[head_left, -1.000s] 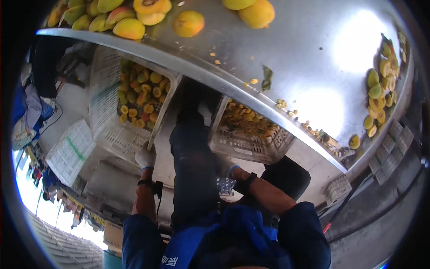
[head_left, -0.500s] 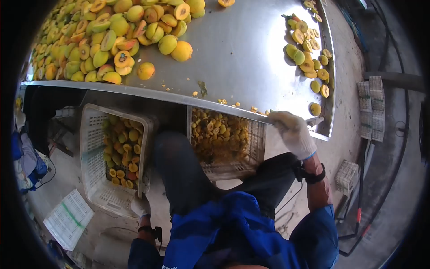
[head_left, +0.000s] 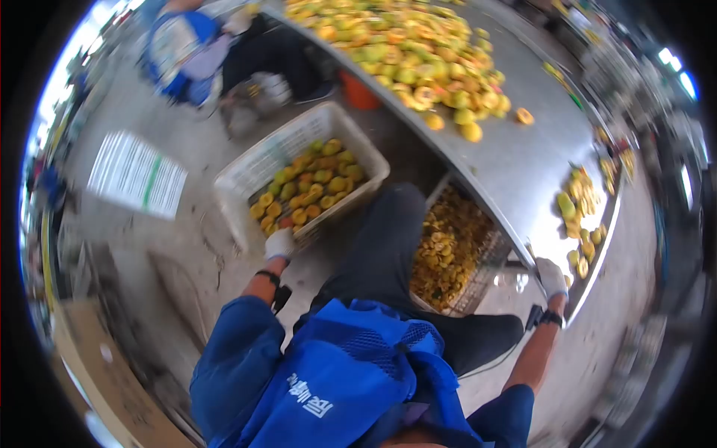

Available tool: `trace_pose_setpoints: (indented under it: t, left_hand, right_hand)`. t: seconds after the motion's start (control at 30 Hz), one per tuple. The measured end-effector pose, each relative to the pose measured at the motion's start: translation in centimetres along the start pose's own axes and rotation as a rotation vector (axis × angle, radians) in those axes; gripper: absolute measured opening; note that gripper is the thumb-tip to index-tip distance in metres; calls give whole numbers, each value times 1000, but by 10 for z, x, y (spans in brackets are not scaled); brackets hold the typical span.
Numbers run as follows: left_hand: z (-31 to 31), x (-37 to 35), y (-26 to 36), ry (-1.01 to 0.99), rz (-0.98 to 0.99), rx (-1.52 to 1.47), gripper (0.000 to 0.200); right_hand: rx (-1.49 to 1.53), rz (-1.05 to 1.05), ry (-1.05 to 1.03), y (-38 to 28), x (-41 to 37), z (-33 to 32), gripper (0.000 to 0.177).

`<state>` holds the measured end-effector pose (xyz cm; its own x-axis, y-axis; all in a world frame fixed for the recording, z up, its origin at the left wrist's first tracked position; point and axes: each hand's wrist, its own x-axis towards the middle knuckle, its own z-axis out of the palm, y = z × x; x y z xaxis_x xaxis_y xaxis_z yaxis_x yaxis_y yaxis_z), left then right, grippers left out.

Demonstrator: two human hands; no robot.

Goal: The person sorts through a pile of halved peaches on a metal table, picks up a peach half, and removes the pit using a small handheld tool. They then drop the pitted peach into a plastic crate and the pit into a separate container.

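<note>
Our head has turned since half a second ago, so now we see more of the floor (head_left: 187,246) on the left. Our two hands have stayed where they were. Our left hand (head_left: 280,244) wears a white glove, and it still holds the near rim of the white crate (head_left: 246,179). Its fingers (head_left: 282,236) are curled shut over that rim. The white crate sits on the floor just left of our leg (head_left: 381,246), at a slant to the long shiny surface (head_left: 515,160). It is partly filled with cut fruit halves (head_left: 310,183), yellow, green and a bit red. Our right hand (head_left: 551,278) also wears a white glove. It rests on the near edge of the surface, close to its corner. It looks too small and blurry for us to tell how its fingers are bent. Between our leg and that hand a second crate (head_left: 478,280) stands under the edge of the surface, full of yellow fruit bits (head_left: 444,246). On the surface a big heap of fruit (head_left: 403,48) lies far from us, and a small heap (head_left: 581,200) lies near our right hand. A flat white crate (head_left: 138,175) lies on the floor well apart from the one we hold. Another person in blue (head_left: 179,41) sits at the far end.
</note>
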<state>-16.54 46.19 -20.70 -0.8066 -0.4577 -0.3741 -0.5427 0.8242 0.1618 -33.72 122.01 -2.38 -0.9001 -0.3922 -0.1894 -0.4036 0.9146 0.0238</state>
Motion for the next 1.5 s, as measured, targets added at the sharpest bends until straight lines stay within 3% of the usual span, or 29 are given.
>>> trace_pose_setpoints:
  t: [0.03, 0.1, 0.17, 0.23, 0.37, 0.43, 0.53, 0.57, 0.63, 0.77, 0.83, 0.9, 0.93, 0.97, 1.0, 1.07, 1.1, 1.13, 1.17, 1.27, 1.33, 1.4, 1.43, 1.5]
  left_hand:
    - [12, 6, -5, 32, -34, -18, 26]
    - [21, 5, -9, 57, -44, -35, 24]
    - [15, 4, -5, 55, -8, -45, 22]
    - [31, 9, -12, 62, -52, -55, 23]
    - [23, 15, -10, -38, -27, -31, 23]
    - [-6, 8, 2, -23, 69, -117, 37]
    - [-84, 15, 61, 382, 352, -394, 50]
    - [-113, 33, 83, 474, 459, -542, 51]
    - [-162, 81, 129, 699, 605, -556, 46]
    - [-251, 169, 230, 802, 684, -642, 48]
    - [-271, 216, 277, 925, 782, -503, 51]
    - [-286, 250, 324, 821, 782, -468, 59]
    - [-289, 271, 345, 792, 746, -409, 63]
    - [-290, 296, 364, 765, 710, -352, 67]
    - [-290, 323, 380, 720, 659, -321, 73]
    - [-305, 358, 402, 836, 643, -85, 80]
    - [-312, 373, 411, 884, 631, -14, 82]
    - [-319, 401, 418, 777, 545, -31, 85]
    - [-340, 403, 428, 537, 435, -71, 89]
    - [-358, 460, 430, 321, 559, 10, 102]
    - [-344, 505, 421, 246, 606, -179, 102]
    - [-347, 519, 426, 212, 645, -254, 99]
    - [-348, 527, 421, 200, 703, -244, 101]
    - [-355, 538, 418, 136, 799, -242, 102]
  right_hand:
    - [45, -29, 12, 7, 0, 3, 25]
    - [459, 332, -96, -18, -1, -19, 34]
    - [531, 192, 32, -19, -3, -15, 49]
    - [624, 434, -42, -28, 4, -18, 47]
    - [623, 472, 7, -44, 2, -28, 41]
    - [599, 466, 35, -57, 5, -37, 36]
    - [757, 431, 201, -60, 11, -25, 30]
    - [715, 480, 145, -63, 13, -33, 29]
    - [636, 547, 28, -73, 30, -58, 27]
    - [573, 563, 131, -54, 81, -53, 22]
    - [575, 529, 294, -55, 130, -60, 23]
    - [671, 408, 442, -47, 195, -65, 22]
    - [806, 460, 416, -44, 234, -73, 25]
    - [728, 366, 489, -52, 272, -91, 32]
    - [659, 378, 432, -59, 311, -117, 36]
    - [803, 225, 427, -60, 394, -147, 36]
    - [846, 280, 335, -79, 422, -182, 36]
    - [885, 338, 237, -91, 449, -211, 36]
    - [798, 205, 252, -82, 490, -212, 38]
    - [782, -20, 237, -81, 609, -218, 46]
    - [569, -91, 237, -100, 676, -219, 53]
    - [384, -76, 218, -133, 700, -225, 59]
    - [526, -192, 99, -140, 719, -215, 67]
    - [474, -144, 59, -164, 745, -195, 68]
